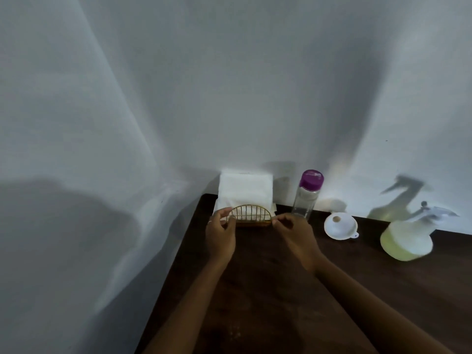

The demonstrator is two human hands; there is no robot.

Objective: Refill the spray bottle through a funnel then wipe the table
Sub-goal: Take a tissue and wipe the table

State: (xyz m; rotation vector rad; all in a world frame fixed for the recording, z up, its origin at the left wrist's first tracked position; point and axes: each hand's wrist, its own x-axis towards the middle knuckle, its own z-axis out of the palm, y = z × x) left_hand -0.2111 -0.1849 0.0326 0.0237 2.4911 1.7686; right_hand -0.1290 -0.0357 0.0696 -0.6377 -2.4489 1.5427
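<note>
While our left hand (220,235) and right hand (293,233) pinched the ends of the gold wire napkin holder (251,216), the pale yellow plastic spray bottle (406,238) stood well apart to the right on the dark wooden table (281,290).

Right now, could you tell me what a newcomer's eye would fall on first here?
Probably the two hands, left hand and right hand, holding the ends of the gold wire napkin holder with its white napkins at the dark table's far corner. Next, the purple-capped bottle, white funnel and yellowish spray bottle to the right.
</note>
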